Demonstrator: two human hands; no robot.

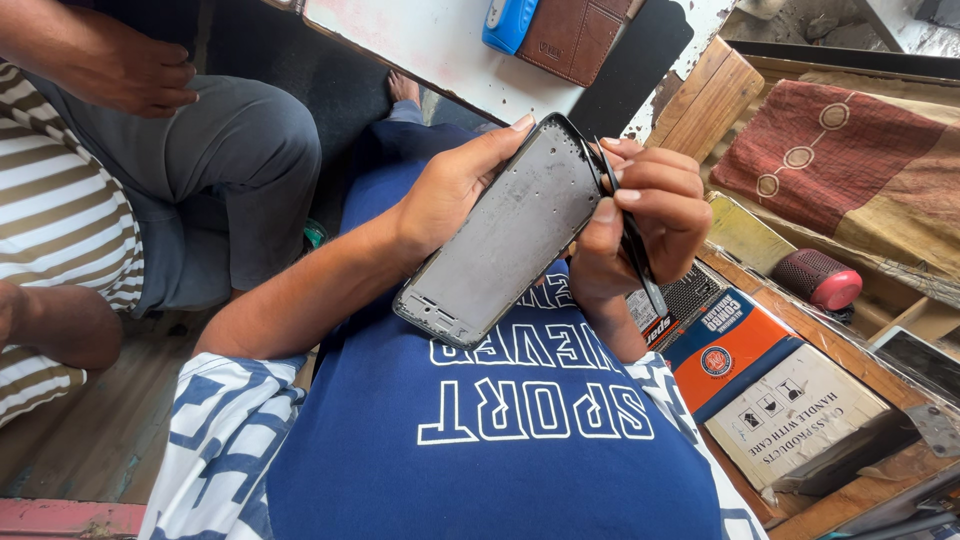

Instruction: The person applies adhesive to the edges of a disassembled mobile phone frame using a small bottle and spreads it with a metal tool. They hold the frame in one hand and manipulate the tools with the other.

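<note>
My left hand (450,185) holds a grey phone frame (505,240) from the left side, its bare inner face turned up and tilted above my blue shirt. My right hand (640,220) is closed on black tweezers (630,245). Their upper end rests at the frame's top right edge, and the other end points down past my wrist.
A second person in a striped shirt and grey trousers (230,150) sits at the left. A white table (430,40) ahead bears a brown wallet (575,35) and a blue object (505,22). At the right lie an orange and white box (770,390), a red speaker (822,280) and a patterned cushion (850,160).
</note>
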